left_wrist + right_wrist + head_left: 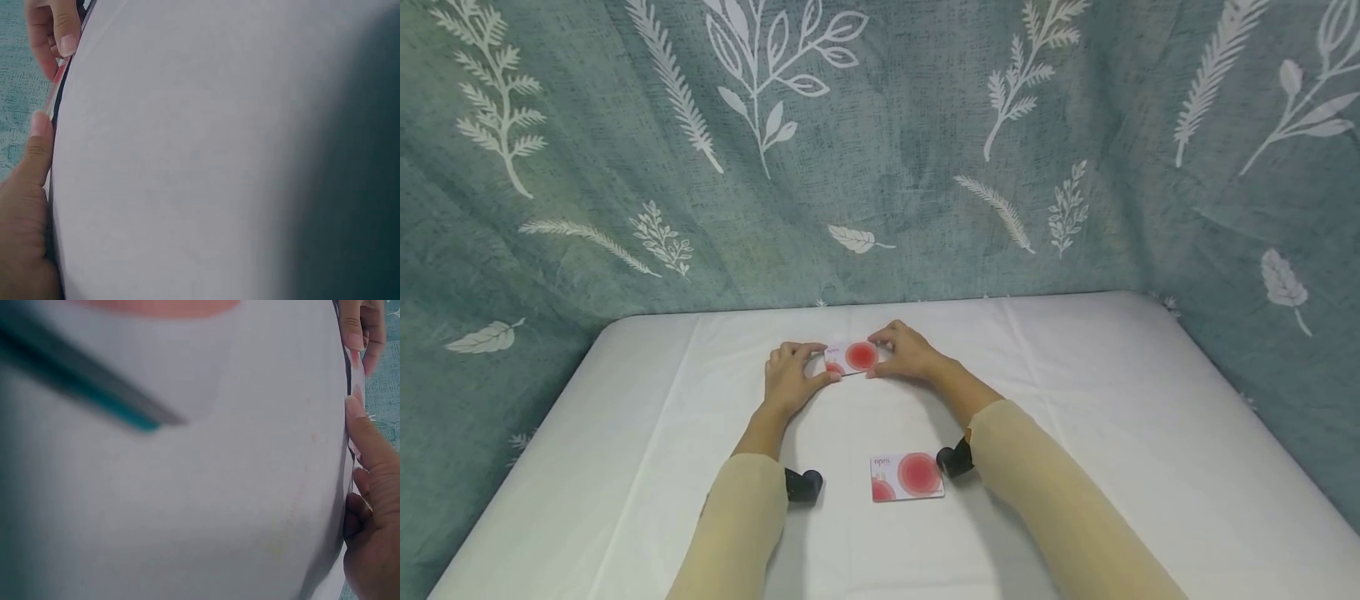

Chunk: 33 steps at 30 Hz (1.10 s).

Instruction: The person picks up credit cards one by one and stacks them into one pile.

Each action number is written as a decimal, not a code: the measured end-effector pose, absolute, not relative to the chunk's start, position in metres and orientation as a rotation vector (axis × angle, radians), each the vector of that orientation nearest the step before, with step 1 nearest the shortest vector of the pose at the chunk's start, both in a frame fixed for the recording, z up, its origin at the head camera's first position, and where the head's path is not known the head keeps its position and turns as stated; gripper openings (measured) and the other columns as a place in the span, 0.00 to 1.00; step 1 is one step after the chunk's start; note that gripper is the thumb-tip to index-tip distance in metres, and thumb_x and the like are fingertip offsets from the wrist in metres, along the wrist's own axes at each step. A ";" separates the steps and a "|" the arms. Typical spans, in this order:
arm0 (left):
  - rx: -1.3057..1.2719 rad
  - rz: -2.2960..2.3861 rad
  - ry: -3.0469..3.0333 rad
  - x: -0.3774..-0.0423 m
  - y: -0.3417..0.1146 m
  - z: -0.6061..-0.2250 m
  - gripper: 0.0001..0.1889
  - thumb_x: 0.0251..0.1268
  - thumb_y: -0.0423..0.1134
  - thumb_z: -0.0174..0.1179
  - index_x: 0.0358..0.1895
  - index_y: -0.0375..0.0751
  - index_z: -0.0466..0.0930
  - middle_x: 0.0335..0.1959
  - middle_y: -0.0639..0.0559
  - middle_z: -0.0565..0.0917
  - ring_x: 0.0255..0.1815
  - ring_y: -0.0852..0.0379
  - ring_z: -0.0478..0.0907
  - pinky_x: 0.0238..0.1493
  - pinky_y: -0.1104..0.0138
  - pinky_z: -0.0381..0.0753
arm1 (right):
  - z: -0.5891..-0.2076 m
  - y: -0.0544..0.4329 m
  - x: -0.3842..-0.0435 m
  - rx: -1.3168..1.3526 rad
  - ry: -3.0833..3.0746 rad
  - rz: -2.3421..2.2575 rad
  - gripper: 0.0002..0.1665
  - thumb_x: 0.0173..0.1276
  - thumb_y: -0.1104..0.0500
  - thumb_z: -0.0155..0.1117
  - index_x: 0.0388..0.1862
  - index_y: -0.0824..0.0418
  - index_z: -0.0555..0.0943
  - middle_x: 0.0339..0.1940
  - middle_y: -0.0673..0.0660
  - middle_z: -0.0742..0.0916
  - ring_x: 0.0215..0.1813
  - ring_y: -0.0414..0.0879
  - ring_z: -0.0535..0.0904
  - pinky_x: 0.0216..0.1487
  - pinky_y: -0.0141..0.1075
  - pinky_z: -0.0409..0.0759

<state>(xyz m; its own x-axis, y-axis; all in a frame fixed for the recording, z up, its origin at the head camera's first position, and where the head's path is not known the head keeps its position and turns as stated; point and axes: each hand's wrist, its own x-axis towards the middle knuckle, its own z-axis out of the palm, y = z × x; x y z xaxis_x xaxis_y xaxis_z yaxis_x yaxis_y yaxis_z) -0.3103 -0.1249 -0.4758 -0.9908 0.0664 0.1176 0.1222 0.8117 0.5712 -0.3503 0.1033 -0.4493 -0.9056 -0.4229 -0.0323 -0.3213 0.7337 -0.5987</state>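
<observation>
A flat white card with red circles is between both hands near the far side of the table. My left hand pinches its left end, thumb at the near corner and fingers at the far one. At the right end my right hand grips it the same way. In the left wrist view the left thumb and the card's thin edge show at the left border. The right wrist view has the right thumb against the card. A second, similar card lies flat, closer to me, between the forearms.
White cloth covers the table, whose far edge meets a green leaf-patterned curtain. Black wrist cameras stick out from both sleeves; the right wrist camera overlaps the near card's right edge in the head view.
</observation>
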 end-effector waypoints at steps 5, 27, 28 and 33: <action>-0.166 -0.903 -2.933 -0.310 -0.124 -0.476 0.29 0.56 0.59 0.63 0.60 0.53 0.74 0.55 0.44 0.68 0.56 0.46 0.61 0.58 0.53 0.58 | -0.448 0.105 -0.348 -0.604 2.766 -0.905 0.39 0.48 0.46 0.77 0.58 0.58 0.77 0.50 0.56 0.79 0.53 0.50 0.74 0.58 0.43 0.71; -0.437 -0.858 -2.894 -0.297 -0.126 -0.476 0.30 0.49 0.59 0.67 0.55 0.49 0.79 0.51 0.44 0.67 0.52 0.46 0.61 0.56 0.52 0.60 | -0.452 0.122 -0.332 -0.775 2.706 -1.013 0.34 0.44 0.46 0.79 0.47 0.62 0.80 0.30 0.50 0.78 0.34 0.42 0.70 0.40 0.34 0.72; -0.453 -0.857 -2.890 -0.296 -0.126 -0.476 0.30 0.49 0.59 0.67 0.54 0.48 0.79 0.50 0.44 0.68 0.52 0.47 0.61 0.55 0.52 0.60 | -0.451 0.123 -0.331 -0.775 2.709 -1.007 0.33 0.44 0.46 0.80 0.47 0.61 0.80 0.30 0.50 0.78 0.34 0.42 0.71 0.39 0.34 0.72; -0.512 -0.850 -2.888 -0.293 -0.125 -0.475 0.30 0.48 0.58 0.68 0.54 0.48 0.78 0.48 0.46 0.71 0.49 0.49 0.64 0.52 0.55 0.59 | -0.450 0.126 -0.327 -0.770 2.712 -0.986 0.33 0.42 0.47 0.80 0.45 0.61 0.80 0.30 0.50 0.78 0.34 0.42 0.71 0.39 0.34 0.72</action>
<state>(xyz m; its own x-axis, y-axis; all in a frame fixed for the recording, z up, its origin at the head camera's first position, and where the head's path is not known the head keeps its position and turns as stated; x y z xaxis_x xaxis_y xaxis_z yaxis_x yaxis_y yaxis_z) -0.2934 -0.1246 -0.4747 -0.9401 0.2918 0.1765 0.3409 0.7892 0.5108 -0.3266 0.1265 -0.4496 -0.8559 -0.5163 0.0292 -0.4145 0.6512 -0.6357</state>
